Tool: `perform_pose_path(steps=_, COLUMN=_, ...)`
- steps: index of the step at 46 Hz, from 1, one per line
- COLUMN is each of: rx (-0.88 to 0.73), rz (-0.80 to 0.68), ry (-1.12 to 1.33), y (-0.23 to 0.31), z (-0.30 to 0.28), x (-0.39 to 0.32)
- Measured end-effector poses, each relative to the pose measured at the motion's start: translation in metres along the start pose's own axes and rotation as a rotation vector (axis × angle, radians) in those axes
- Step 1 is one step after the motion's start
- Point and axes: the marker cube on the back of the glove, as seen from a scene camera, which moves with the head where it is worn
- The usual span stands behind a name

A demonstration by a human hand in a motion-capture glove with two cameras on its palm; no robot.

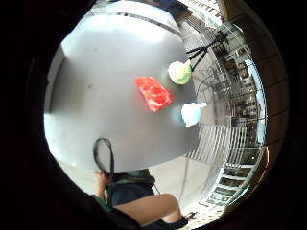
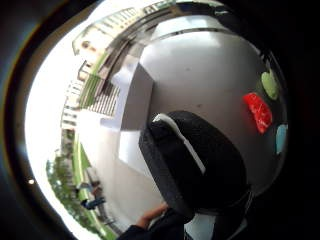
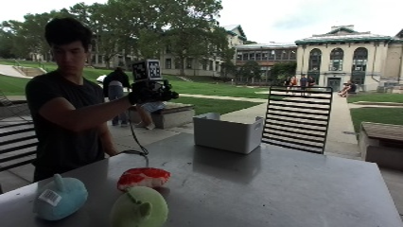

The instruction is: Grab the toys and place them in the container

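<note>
Three toys lie near my end of the grey table (image 3: 283,189): a red one (image 3: 144,177), a green one (image 3: 140,207) and a light blue one (image 3: 60,197). A white open container (image 3: 228,132) stands at the table's far edge. My gloved right hand (image 3: 151,92) is raised well above the table, between the toys and the container, and holds nothing. From the palm, the red toy (image 1: 154,93), green toy (image 1: 180,72) and blue toy (image 1: 192,114) lie far below. The gloved thumb (image 2: 195,160) covers part of the other palm view, with the container (image 2: 135,97) beyond it.
A black slatted chair (image 3: 296,118) stands behind the table beside the container. A stone bench (image 3: 167,116) and people are farther back on the lawn. Bare tabletop (image 1: 105,96) stretches between the toys and the container.
</note>
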Motion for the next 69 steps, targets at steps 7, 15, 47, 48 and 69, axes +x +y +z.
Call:
perform_pose_path(steps=7, rx=-0.023, rz=-0.002, ry=-0.007, y=-0.003, z=0.004, x=0.002)
perform_pose_path(steps=15, rx=-0.019, rz=-0.01, ry=-0.008, y=-0.004, z=0.005, x=0.006)
perform_pose_path(steps=47, rx=-0.069, rz=0.078, ry=0.003, y=-0.025, z=0.096, x=0.164)
perform_pose_path(steps=48, rx=-0.086, rz=0.079, ry=0.0, y=-0.026, z=0.104, x=0.168)
perform_pose_path(steps=69, rx=-0.277, rz=0.139, ry=0.005, y=-0.015, z=0.213, x=0.198)
